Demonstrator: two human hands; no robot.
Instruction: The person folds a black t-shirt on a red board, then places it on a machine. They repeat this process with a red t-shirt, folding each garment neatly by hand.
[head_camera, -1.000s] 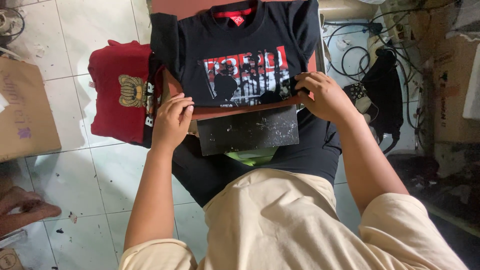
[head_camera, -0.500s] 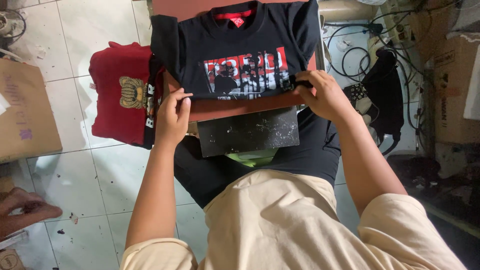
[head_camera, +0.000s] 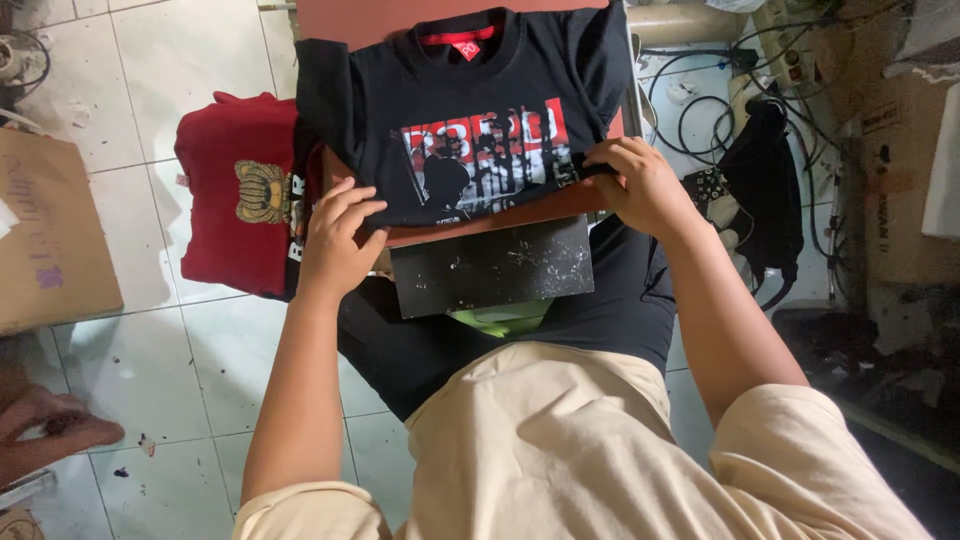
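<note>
A black T-shirt (head_camera: 470, 110) with a red, white and black print lies on a brown board (head_camera: 500, 215) in front of me. Its lower part is folded up over the print. My left hand (head_camera: 335, 245) grips the folded bottom edge at the left. At the right end of that same edge sits my right hand (head_camera: 640, 185), fingers pinching the cloth. A dark flat panel (head_camera: 490, 265) sticks out under the board toward me.
A red T-shirt (head_camera: 235, 195) with a gold print lies on the tiled floor at left. A cardboard box (head_camera: 50, 240) stands further left. Cables and a black bag (head_camera: 765, 175) crowd the right. Another person's foot (head_camera: 45, 430) shows at the lower left.
Both hands have drawn the shirt's bottom hem up the board, away from me, so the fold now covers the lower part of the print.
</note>
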